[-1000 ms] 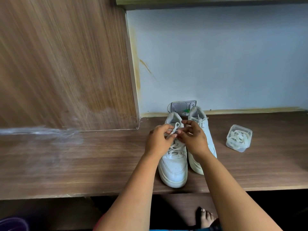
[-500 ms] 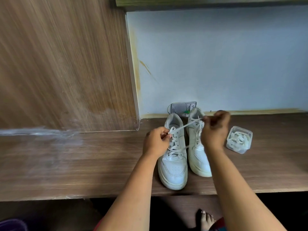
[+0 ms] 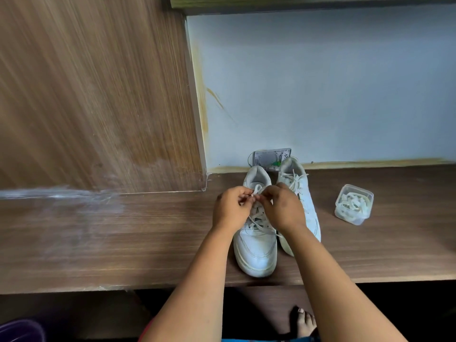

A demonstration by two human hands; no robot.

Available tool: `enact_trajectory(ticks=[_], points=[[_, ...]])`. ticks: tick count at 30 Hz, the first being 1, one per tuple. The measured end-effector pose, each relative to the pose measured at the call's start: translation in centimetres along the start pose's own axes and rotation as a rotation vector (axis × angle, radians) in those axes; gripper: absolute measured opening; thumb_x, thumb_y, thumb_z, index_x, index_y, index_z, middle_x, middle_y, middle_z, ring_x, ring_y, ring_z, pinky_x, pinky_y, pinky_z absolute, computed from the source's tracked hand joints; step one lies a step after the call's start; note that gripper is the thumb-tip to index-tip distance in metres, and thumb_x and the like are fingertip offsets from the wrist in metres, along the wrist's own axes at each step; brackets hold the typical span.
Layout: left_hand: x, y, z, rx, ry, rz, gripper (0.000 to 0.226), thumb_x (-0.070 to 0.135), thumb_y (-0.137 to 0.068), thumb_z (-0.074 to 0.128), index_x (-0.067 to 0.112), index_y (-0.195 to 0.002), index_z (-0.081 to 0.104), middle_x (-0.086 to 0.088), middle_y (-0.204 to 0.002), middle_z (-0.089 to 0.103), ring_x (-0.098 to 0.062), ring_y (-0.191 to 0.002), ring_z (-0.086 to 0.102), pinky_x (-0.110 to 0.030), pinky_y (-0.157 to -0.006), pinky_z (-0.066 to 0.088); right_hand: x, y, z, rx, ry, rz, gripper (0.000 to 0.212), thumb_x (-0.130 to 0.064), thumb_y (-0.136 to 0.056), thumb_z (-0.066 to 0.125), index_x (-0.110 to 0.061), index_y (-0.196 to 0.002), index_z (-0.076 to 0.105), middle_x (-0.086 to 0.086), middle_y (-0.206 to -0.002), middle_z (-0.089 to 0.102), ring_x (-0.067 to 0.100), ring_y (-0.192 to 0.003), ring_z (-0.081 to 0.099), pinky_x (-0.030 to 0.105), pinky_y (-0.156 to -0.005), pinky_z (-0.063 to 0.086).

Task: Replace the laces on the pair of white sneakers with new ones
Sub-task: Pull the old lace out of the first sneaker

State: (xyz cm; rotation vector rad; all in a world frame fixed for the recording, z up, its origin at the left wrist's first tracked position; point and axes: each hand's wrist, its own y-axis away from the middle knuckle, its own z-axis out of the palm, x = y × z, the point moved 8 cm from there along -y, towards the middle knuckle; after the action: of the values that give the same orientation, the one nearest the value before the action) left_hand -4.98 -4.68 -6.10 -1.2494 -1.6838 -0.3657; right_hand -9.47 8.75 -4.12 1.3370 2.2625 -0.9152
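Observation:
Two white sneakers stand side by side on the wooden desk [image 3: 123, 238], toes toward me. The left sneaker [image 3: 255, 248] carries a white lace [image 3: 257, 215] crossed over its tongue. My left hand [image 3: 230, 209] and my right hand [image 3: 283, 208] meet above its top eyelets, and both pinch the lace ends between fingertips. The right sneaker [image 3: 304, 193] is partly hidden behind my right hand, and its lace lies loose near the collar. A small clear plastic box [image 3: 354, 204] with coiled white laces inside sits on the desk to the right of the sneakers.
A wooden panel [image 3: 93, 95] rises on the left, and a pale blue wall [image 3: 320, 82] stands behind the shoes. A small socket plate [image 3: 269, 157] sits at the wall's base. The desk's front edge runs below the toes; a bare foot [image 3: 304, 322] shows underneath.
My right hand, which had pulled the lace out to the right and up, has come back to the left sneaker's top. Both hands now pinch the lace close together.

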Motion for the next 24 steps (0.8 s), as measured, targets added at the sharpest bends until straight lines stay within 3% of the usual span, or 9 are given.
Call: enact_trajectory(ticks=[3,5,7,10,13,18,20,22,24], points=[[0.1,0.0,-0.2,-0.001,-0.011,0.015,0.011,0.02,-0.084,0.07,0.021,-0.095,0.073,0.012,-0.081,0.07,-0.006,-0.08,0.067,-0.028,-0.078,0.056,0.0,-0.3,-1.9,0.108,-0.226,-0.022,0.011,-0.022,-0.091,0.064,-0.015,-0.083,0.065,-0.001,-0.088,0.051,0.018,-0.079,0.053,0.024,-0.068,0.041],[-0.4,-0.1,-0.4,-0.002,-0.046,0.004,0.009,0.017,-0.086,0.068,0.022,-0.091,0.072,0.013,-0.08,0.069,-0.006,-0.078,0.066,-0.025,-0.075,0.055,1.4,0.2,-4.5,0.307,-0.526,0.126,0.014,-0.021,-0.094,0.059,-0.02,-0.08,0.059,-0.002,-0.091,0.052,0.014,-0.083,0.052,0.017,-0.071,0.039],[-1.6,-0.1,-0.5,-0.006,-0.088,-0.043,0.018,0.01,-0.087,0.063,0.026,-0.081,0.068,0.012,-0.076,0.067,-0.009,-0.075,0.065,-0.026,-0.072,0.055,3.0,0.6,-5.7,0.417,-0.904,0.266,0.021,-0.023,-0.1,0.05,-0.023,-0.079,0.054,-0.002,-0.089,0.056,0.01,-0.082,0.053,0.023,-0.076,0.042],[-2.9,-0.3,-0.7,0.006,-0.022,-0.107,0.023,0.004,-0.087,0.061,0.025,-0.078,0.066,0.009,-0.076,0.066,-0.011,-0.073,0.065,-0.027,-0.074,0.055,2.8,0.2,-4.6,0.266,-1.291,0.351,0.023,-0.023,-0.104,0.037,-0.019,-0.087,0.051,0.001,-0.089,0.063,0.012,-0.083,0.062,0.029,-0.077,0.051],[-0.3,-0.3,-1.0,0.027,0.008,0.049,0.015,0.008,-0.084,0.068,0.019,-0.095,0.07,0.008,-0.091,0.064,0.003,-0.076,0.057,-0.009,-0.071,0.047,2.1,0.8,-2.6,0.132,-1.194,0.392,0.025,-0.022,-0.104,0.037,-0.015,-0.086,0.052,0.01,-0.084,0.064,0.018,-0.075,0.065,0.032,-0.074,0.053],[2.7,0.8,1.9,-0.086,-0.054,0.261,0.026,0.014,-0.083,0.073,0.014,-0.108,0.07,0.008,-0.099,0.053,-0.007,-0.083,0.058,-0.022,-0.074,0.051,3.3,1.0,-2.1,0.145,-1.303,0.469,0.027,-0.027,-0.102,0.042,-0.009,-0.086,0.055,0.004,-0.049,0.053,0.026,-0.061,0.056,0.041,-0.077,0.049],[3.1,0.8,2.4,-0.069,-0.103,0.294,0.022,0.013,-0.082,0.071,0.013,-0.104,0.07,0.004,-0.099,0.055,-0.012,-0.084,0.06,-0.026,-0.073,0.05,2.7,0.9,-2.7,-0.011,-1.27,0.407,0.04,-0.035,-0.097,0.046,-0.005,-0.072,0.057,0.005,-0.046,0.051,0.031,-0.062,0.053,0.031,-0.064,0.048],[3.2,0.7,2.4,-0.042,-0.128,0.278,0.019,0.011,-0.082,0.069,0.014,-0.101,0.071,0.002,-0.099,0.057,-0.015,-0.087,0.061,-0.028,-0.074,0.05,1.9,1.2,-3.1,-0.23,-0.976,0.268,0.052,-0.045,-0.085,0.059,-0.001,-0.057,0.059,0.013,-0.051,0.059,0.032,-0.066,0.062,0.026,-0.055,0.043],[3.0,0.4,2.1,-0.025,-0.111,0.261,0.014,0.011,-0.083,0.067,0.015,-0.095,0.071,0.002,-0.097,0.058,-0.015,-0.084,0.062,-0.028,-0.073,0.051,2.1,1.7,-3.0,-0.326,-0.603,0.163,0.043,-0.045,-0.078,0.072,-0.007,-0.058,0.068,0.009,-0.058,0.065,0.023,-0.065,0.061,0.031,-0.064,0.044]])
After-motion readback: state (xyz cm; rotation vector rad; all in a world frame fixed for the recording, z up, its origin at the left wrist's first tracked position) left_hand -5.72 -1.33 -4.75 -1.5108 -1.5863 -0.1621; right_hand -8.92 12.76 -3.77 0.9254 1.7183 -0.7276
